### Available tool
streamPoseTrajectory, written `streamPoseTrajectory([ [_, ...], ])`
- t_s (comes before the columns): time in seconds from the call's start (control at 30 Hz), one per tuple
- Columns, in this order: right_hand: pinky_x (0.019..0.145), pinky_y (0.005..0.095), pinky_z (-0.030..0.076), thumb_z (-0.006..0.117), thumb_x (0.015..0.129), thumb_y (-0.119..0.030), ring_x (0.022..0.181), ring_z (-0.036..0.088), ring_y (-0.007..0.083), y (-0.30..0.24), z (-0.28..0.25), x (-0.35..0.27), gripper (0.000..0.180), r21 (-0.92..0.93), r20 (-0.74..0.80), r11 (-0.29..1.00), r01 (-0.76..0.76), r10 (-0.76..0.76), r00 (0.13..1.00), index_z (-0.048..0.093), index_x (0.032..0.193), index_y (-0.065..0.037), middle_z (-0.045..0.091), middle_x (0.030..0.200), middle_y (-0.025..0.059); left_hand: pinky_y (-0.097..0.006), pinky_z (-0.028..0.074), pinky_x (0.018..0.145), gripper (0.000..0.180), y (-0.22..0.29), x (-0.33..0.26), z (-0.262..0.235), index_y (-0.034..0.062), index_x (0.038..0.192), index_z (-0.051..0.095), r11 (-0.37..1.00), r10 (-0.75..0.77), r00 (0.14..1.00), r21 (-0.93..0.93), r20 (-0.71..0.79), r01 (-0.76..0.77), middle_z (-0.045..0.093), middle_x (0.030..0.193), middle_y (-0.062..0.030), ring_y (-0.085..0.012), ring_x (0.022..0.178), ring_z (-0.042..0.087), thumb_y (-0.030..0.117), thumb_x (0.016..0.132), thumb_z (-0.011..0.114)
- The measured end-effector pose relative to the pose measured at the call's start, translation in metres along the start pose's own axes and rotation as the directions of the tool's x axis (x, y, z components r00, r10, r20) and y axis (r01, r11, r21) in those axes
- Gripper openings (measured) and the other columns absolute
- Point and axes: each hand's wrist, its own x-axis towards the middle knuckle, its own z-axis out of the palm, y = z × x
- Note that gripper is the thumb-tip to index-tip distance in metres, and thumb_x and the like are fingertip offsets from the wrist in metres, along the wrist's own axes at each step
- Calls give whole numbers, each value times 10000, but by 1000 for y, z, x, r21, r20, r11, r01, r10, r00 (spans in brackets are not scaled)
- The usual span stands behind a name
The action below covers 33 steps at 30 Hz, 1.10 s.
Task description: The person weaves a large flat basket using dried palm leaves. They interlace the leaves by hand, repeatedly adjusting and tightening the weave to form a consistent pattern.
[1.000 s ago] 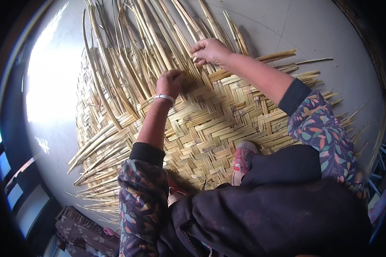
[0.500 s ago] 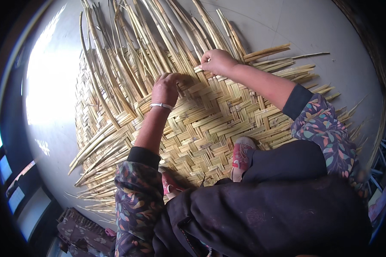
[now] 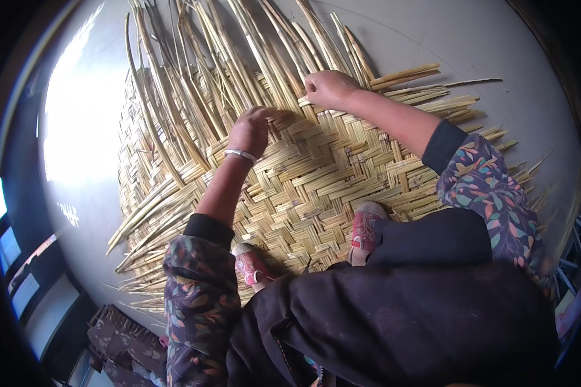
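Note:
A broad mat [image 3: 297, 193] of flattened, straw-coloured reed strips lies on the floor, woven in a slanting pattern. My left hand [image 3: 249, 134], with a white band at its wrist, is at the mat's upper middle. Its fingers are bent together around a reed strip, their tips partly hidden. To the right, my right hand [image 3: 332, 89] pinches another reed strip at the woven edge, where a pale piece shows under the fingertips. Loose upright reeds [image 3: 258, 45] fan away from that edge, past both hands.
My feet in red shoes [image 3: 366, 232] rest on the near part of the mat. Unwoven strip ends [image 3: 145, 219] stick out at its left, and more strip ends [image 3: 458, 106] at its right. Grey floor [image 3: 445, 39] surrounds it. A dark patterned cloth [image 3: 119, 338] lies at the lower left.
The view has shifted slightly. My left forearm has swung a little to the left, and more of my left shoe shows. Both hands stay at nearly the same places on the mat.

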Motion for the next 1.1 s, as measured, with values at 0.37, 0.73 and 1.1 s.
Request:
streamPoseTrajectory([
  [0.37,711,413,505,595,797,-206,807,616,275,-26,19,-24,148,-276,-111,878,390,-432,895,604,839,-65,619,801,106,-290,495,614,268,4,-17,-4,45,793,666,745,-583,795,-279,170,606,651,705,-79,-141,619,605,293,722,739],
  [0.73,718,413,503,604,793,-269,822,636,285,-47,27,19,211,-279,103,913,299,-281,954,633,871,-76,648,855,120,-338,496,697,342,9,-9,0,71,756,666,728,-640,744,-160,190,667,667,742,-105,-219,711,644,394,659,719],
  [1.1,769,395,495,624,798,-305,895,623,269,-72,34,65,258,-322,195,934,158,-98,976,636,941,-91,647,931,102,-301,508,666,322,-26,-5,7,62,832,686,639,-591,723,-340,357,690,657,704,-88,-173,665,632,336,668,732],
])
